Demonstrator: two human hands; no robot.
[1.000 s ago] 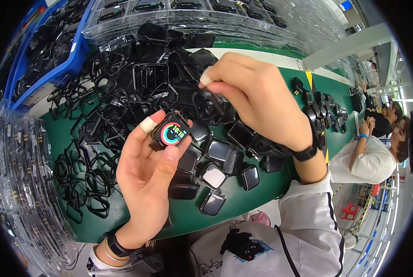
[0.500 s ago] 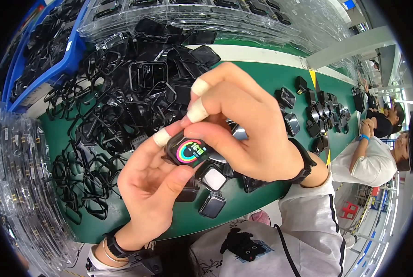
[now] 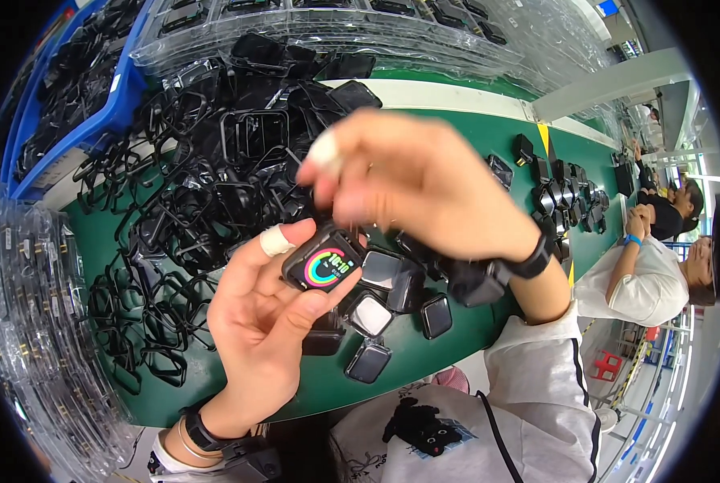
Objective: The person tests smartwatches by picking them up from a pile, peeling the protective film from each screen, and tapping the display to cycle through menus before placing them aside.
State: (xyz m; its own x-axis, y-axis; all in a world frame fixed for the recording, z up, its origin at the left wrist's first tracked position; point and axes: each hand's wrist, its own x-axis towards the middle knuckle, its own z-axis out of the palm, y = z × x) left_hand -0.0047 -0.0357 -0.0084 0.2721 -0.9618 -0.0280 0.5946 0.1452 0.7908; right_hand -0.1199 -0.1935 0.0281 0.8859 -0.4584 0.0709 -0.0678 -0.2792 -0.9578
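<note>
Behind the fingers lies a big heap of black frames (image 3: 215, 169) on the green table (image 3: 465, 338), and it fills almost all the room on the far side of both hands. Just under the fingers and a little toward the person sit several loose watch bodies (image 3: 372, 314) with grey glass, close together, some touching. Further behind the heap there are clear plastic trays (image 3: 312, 20) and a blue bin (image 3: 94, 121) on the left. More small black parts (image 3: 569, 201) lie well apart, beyond the right wrist, where another person in a white shirt (image 3: 642, 282) leans at the table.

The near edge of the table runs close below the left palm — free green surface shows only between the loose bodies and this edge, and on the strip to the right.

The left hand (image 3: 267, 322) grasps a watch body (image 3: 325, 262) with a lit coloured dial; thumb below, taped forefinger (image 3: 275, 240) at its upper left edge, screen facing up. The right hand (image 3: 408, 189) is blurred above it, fingers bent down toward the watch's upper edge; whether they pinch something I cannot tell.
</note>
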